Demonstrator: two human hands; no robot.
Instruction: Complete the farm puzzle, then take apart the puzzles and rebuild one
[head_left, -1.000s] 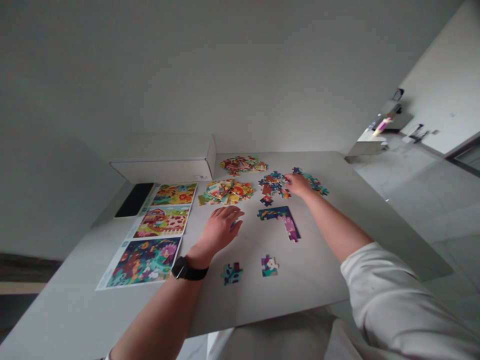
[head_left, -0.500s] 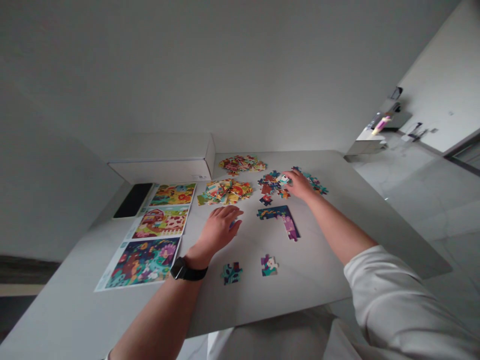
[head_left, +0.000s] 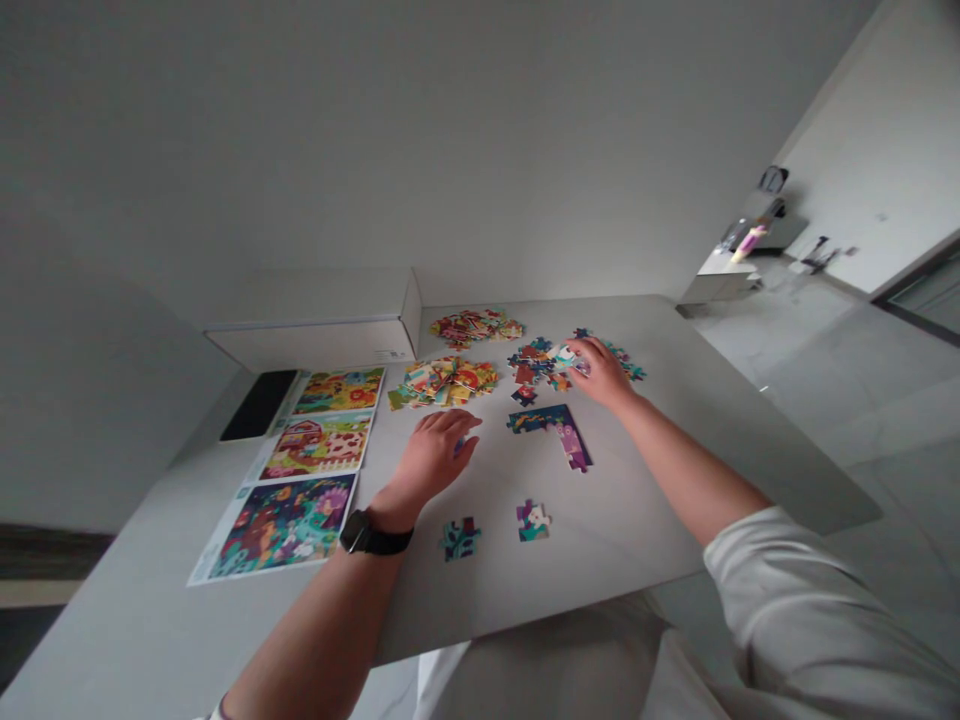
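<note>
My left hand [head_left: 433, 455] lies palm down on the grey table [head_left: 637, 500], fingers slightly apart, with a bit of blue puzzle piece showing under its fingertips. My right hand [head_left: 596, 368] reaches to the far pile of dark blue puzzle pieces [head_left: 540, 362] and its fingers pinch a pale piece at the pile's right edge. Between my hands lies an L-shaped joined section [head_left: 559, 428] of the blue puzzle. Two small joined bits, a teal one [head_left: 459, 537] and a purple-and-white one [head_left: 532, 520], lie nearer to me.
A yellow-orange piece pile [head_left: 442, 382] and a red-toned pile [head_left: 472, 326] lie behind my left hand. A sheet with three reference pictures [head_left: 300, 470] lies at the left, next to a black phone [head_left: 259, 404]. A white box [head_left: 322, 335] stands at the back.
My right hand has slid a little left onto the blue pile's edge and closed its fingers on a pale piece. My left hand has stayed flat in place.
</note>
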